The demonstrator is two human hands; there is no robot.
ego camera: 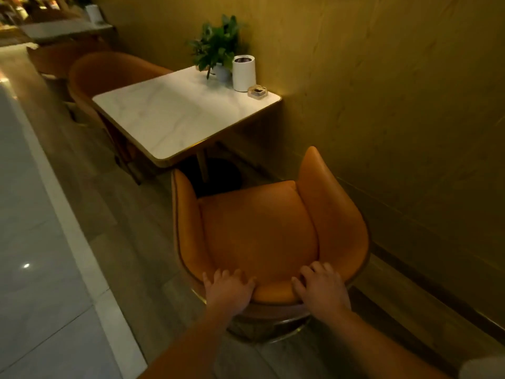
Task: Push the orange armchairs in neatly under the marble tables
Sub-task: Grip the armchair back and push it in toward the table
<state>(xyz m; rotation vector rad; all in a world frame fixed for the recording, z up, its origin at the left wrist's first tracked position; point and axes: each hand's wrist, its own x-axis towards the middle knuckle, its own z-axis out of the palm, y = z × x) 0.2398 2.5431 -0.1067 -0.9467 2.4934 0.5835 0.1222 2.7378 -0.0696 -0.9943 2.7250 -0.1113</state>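
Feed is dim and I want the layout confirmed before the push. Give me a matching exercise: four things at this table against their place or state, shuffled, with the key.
Things:
1. near armchair
2. far armchair
3. potted plant
4. white canister

Places or states:
A. beyond the far side of the marble table
B. on the table, between the potted plant and the small clear dish
C. left hand and right hand grip its backrest
D. table's far corner by the wall

Pairs: 1-C, 2-A, 3-D, 4-B
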